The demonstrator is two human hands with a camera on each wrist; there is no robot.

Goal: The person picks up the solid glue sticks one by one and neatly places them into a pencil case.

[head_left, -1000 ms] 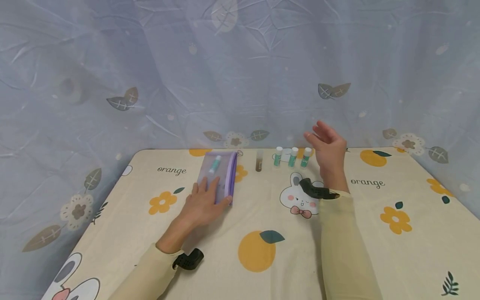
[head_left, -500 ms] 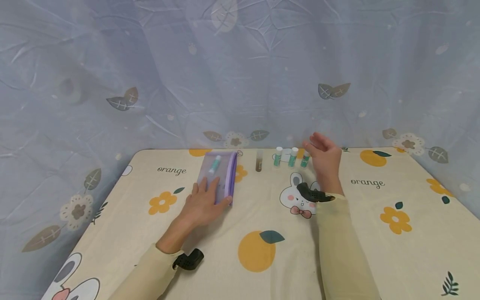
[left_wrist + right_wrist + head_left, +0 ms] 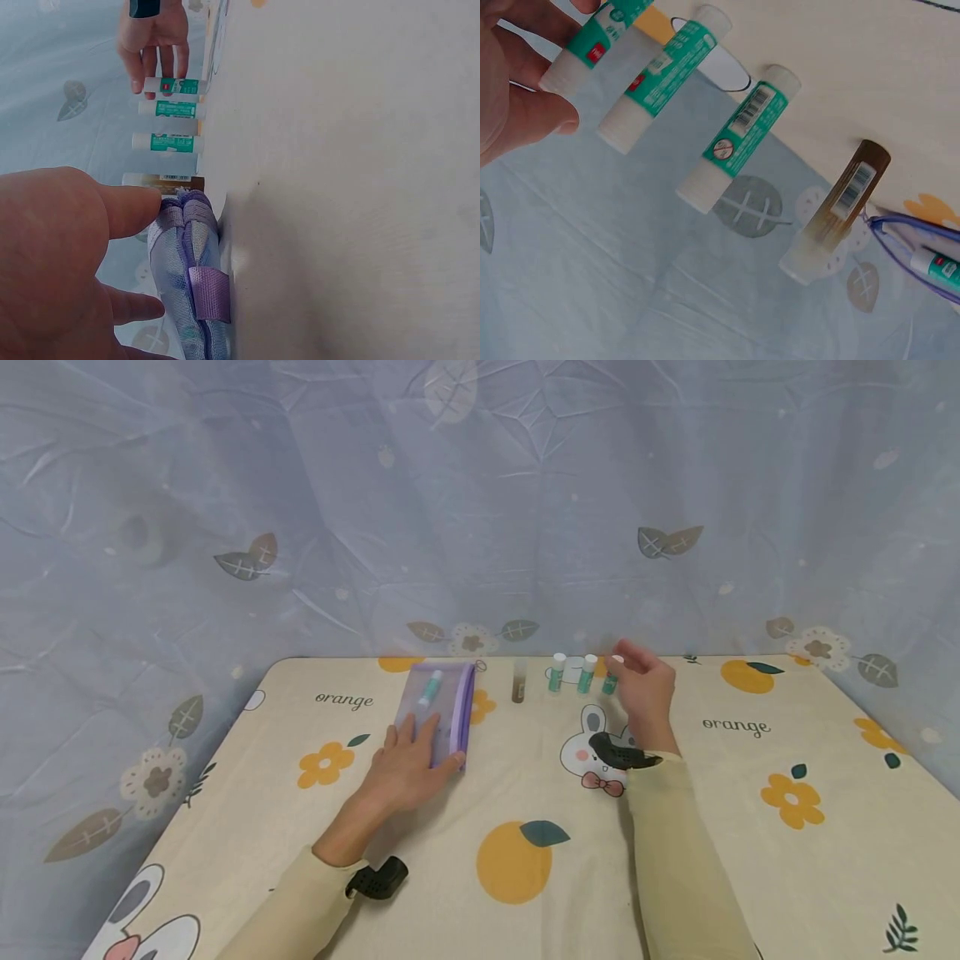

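My left hand (image 3: 408, 768) rests on a purple mesh zip pouch (image 3: 441, 687), its thumb along the pouch's zip edge (image 3: 202, 292). Through the mesh shows a glue stick (image 3: 431, 689) lying inside. My right hand (image 3: 647, 692) is beside the rightmost of three upright green glue sticks with white caps. In the right wrist view, thumb and fingers stand around that glue stick (image 3: 592, 45) without a plain grip on it. The middle glue stick (image 3: 660, 82) and the left one (image 3: 739, 139) stand in a row with it.
A brown stick with a clear cap (image 3: 518, 683) stands between the pouch and the green sticks. The printed tablecloth (image 3: 585, 893) covers the table. A pale blue curtain (image 3: 480, 510) hangs behind the table's far edge.
My right hand has come down and slightly left, to the rightmost glue stick. My left hand stays on the pouch, and the sticks keep their places.
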